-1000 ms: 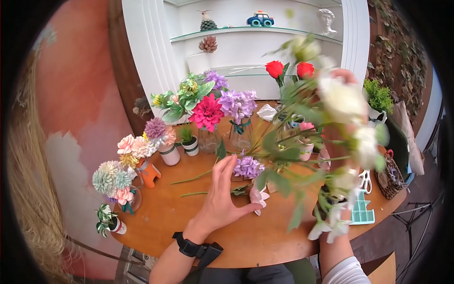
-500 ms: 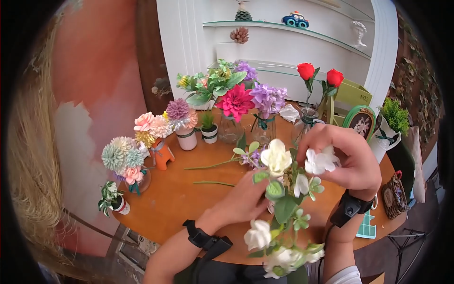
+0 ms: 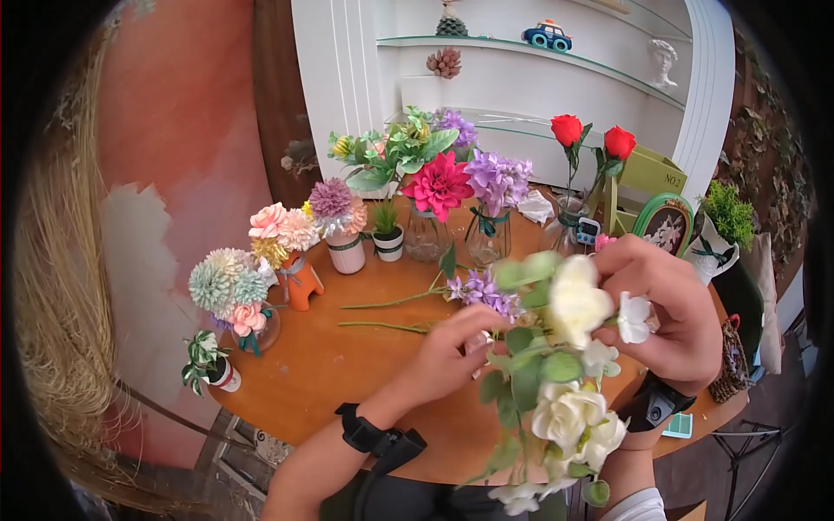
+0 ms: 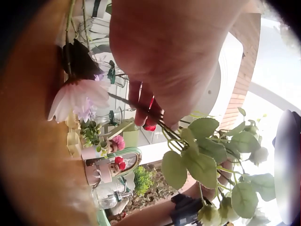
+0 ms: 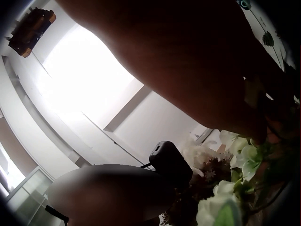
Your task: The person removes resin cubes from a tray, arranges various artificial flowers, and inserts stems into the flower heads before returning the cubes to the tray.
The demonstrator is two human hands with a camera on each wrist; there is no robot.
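Observation:
A bunch of white artificial flowers with green leaves hangs between the two hands above the table's front. In the left wrist view the left hand pinches its dark stems between thumb and fingers, the leaves spreading beyond. The right hand has its fingers curled at a small white blossom of the bunch. Under the left hand in the head view, a pink flower and a purple flower lie on the table, with green stems to the left.
Vases with a magenta flower and purple flowers stand behind. Red roses rise at the back right near a green framed picture. An orange figure and small potted plant stand left; a woven bag lies right.
The view has swung right and the bunch has come down from the upper right to the front. The left hand has closed on its stems; the right hand has moved to its blossoms.

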